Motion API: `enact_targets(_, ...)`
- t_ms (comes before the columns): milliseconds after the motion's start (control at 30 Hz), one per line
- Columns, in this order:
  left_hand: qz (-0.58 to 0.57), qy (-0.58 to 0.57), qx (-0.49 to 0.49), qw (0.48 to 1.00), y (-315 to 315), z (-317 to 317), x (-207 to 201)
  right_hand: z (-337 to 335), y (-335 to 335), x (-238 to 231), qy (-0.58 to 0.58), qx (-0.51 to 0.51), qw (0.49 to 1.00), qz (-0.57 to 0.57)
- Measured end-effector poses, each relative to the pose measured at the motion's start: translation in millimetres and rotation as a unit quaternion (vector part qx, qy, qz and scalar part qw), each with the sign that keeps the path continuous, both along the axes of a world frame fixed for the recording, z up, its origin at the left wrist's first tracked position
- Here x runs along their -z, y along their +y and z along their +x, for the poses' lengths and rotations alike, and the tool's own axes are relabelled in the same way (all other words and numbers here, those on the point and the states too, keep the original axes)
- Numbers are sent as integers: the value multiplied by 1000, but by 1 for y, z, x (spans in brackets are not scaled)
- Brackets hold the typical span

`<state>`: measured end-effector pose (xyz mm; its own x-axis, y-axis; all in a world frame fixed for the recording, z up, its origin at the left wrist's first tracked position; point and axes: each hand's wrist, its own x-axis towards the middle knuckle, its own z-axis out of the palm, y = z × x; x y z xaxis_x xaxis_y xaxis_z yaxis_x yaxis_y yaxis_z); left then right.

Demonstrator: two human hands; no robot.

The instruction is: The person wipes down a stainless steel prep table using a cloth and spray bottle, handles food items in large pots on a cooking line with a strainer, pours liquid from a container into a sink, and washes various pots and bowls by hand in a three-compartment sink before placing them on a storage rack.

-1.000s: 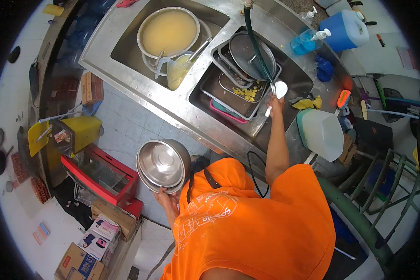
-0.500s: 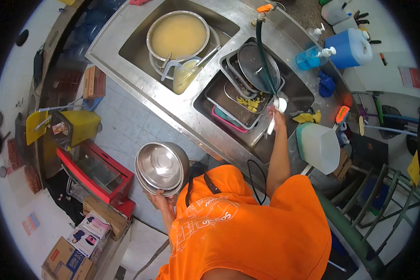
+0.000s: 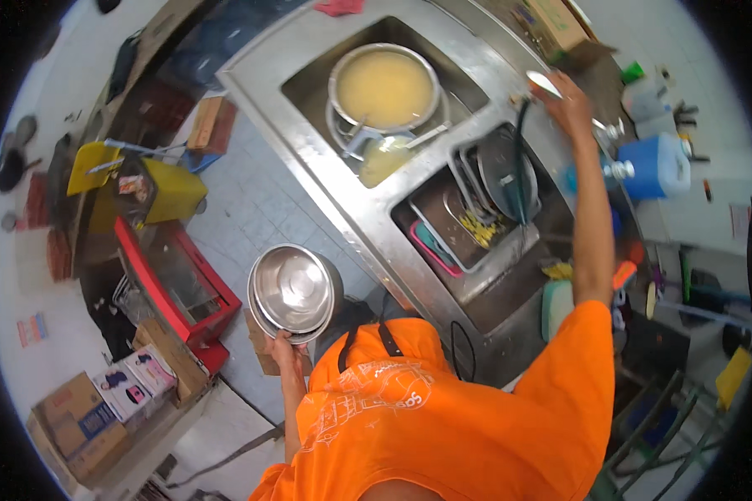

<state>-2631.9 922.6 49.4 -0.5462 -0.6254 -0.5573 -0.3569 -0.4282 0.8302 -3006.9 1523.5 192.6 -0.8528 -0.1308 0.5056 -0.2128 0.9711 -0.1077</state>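
Observation:
My left hand (image 3: pixel 287 349) grips the rim of nested stainless steel bowls (image 3: pixel 296 290), tilted beside the sink counter. At the tap behind the right basin, my right hand (image 3: pixel 570 107) is closed around a white, oval-faced spray head (image 3: pixel 544 83). A dark green hose (image 3: pixel 520 159) hangs from the tap over stacked trays (image 3: pixel 470 194) and a round dark lid (image 3: pixel 507 174). Yellow food scraps (image 3: pixel 480 229) lie on one tray. In the left basin stands a pot of cloudy yellowish liquid (image 3: pixel 385 90), with a translucent jug (image 3: pixel 386 159) next to it.
A blue jug (image 3: pixel 653 167) and pump bottles stand right of the sink. A pale plastic container (image 3: pixel 556 311) sits at the counter's near right. To the left are a yellow bin (image 3: pixel 169 190), a red-framed glass cabinet (image 3: pixel 178 288) and cardboard boxes (image 3: pixel 73 417).
My right hand has moved up and away from the right basin to the tap, carrying the white spray head. My left hand still holds the bowls. The view has shifted.

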Motion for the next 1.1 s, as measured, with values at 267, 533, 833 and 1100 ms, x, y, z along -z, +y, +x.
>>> enact_targets(267, 10, 1, -35, 999, -65, -7, -23, -20, 14, -54, -189, -5, 953, 235)
enact_targets(533, 16, 14, -92, 996, -151, -79, -14, -58, -13, -64, -211, 214, 919, 256)
enact_targets(833, 39, 29, -125, 991, -319, -244, 8, -55, 32, -58, -179, 513, 839, 37)
enact_targets(1100, -55, 41, -21, 997, -443, -403, -41, -198, -568, 15, -271, -15, 907, -322)
